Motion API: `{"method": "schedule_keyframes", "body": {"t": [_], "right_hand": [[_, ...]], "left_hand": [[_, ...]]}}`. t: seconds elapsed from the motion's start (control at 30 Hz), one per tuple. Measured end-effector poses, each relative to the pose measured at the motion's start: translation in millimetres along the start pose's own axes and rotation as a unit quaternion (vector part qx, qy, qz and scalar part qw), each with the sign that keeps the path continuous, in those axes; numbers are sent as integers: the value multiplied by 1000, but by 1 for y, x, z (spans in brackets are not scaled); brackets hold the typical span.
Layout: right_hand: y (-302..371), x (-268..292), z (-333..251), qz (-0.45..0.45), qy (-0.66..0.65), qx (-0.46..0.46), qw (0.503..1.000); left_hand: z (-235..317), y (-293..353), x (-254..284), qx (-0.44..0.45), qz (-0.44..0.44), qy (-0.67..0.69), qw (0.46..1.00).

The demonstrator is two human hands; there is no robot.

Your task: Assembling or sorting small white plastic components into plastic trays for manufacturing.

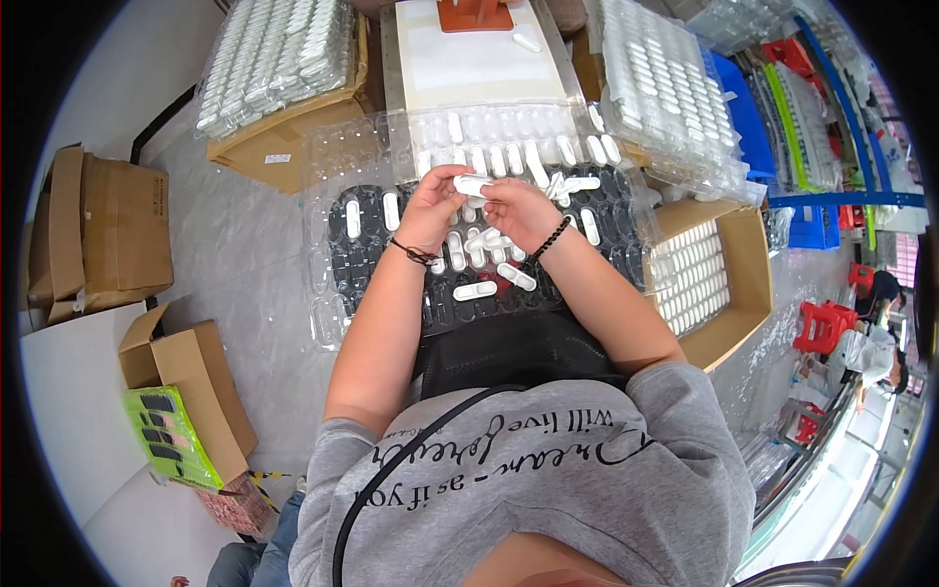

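Observation:
Both hands meet over my lap on a small white oblong plastic piece with rounded ends. My left hand pinches its left end, and my right hand grips the right end. Beneath them lies a clear plastic blister tray with oblong pockets, spread over my dark-clad lap. A loose heap of similar white pieces sits on it below my hands. Another white piece lies nearer my body. Several more stand in a row in a clear tray just beyond my hands.
Stacked trays full of white pieces rise at the far left and far right. An open cardboard box with filled trays stands at my right. An orange-red fixture sits on the far bench. Cartons stand on the left floor.

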State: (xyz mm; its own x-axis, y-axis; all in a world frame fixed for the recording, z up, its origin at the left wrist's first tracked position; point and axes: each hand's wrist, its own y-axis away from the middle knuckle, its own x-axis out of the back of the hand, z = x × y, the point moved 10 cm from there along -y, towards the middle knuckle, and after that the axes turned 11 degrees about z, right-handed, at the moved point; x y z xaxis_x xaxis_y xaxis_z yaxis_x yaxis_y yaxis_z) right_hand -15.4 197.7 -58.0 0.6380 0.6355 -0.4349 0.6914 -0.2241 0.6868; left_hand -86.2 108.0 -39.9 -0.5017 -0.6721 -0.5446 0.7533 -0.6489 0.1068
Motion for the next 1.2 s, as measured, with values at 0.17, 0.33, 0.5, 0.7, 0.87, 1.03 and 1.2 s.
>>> {"method": "schedule_keyframes", "body": {"t": [0.17,0.33,0.5,0.7,0.87,1.03,1.2], "right_hand": [[-3,12,-12,50,30,106,993],[6,14,-36,110,167,235,951],[6,9,-38,66,131,258,955],[6,-1,-35,24,140,234,962],[1,5,-35,39,173,222,959],[-11,5,-39,18,208,216,954],[-56,0,-55,-42,215,73,973]], "left_hand": [[-1,3,-11,57,18,47,997],[-3,2,-8,37,58,-8,998],[-7,1,3,38,109,-54,992],[-10,0,6,50,115,-67,990],[-14,-1,9,73,126,-80,986],[-15,-3,15,85,132,-100,982],[-24,-7,15,86,148,-98,980]]}}
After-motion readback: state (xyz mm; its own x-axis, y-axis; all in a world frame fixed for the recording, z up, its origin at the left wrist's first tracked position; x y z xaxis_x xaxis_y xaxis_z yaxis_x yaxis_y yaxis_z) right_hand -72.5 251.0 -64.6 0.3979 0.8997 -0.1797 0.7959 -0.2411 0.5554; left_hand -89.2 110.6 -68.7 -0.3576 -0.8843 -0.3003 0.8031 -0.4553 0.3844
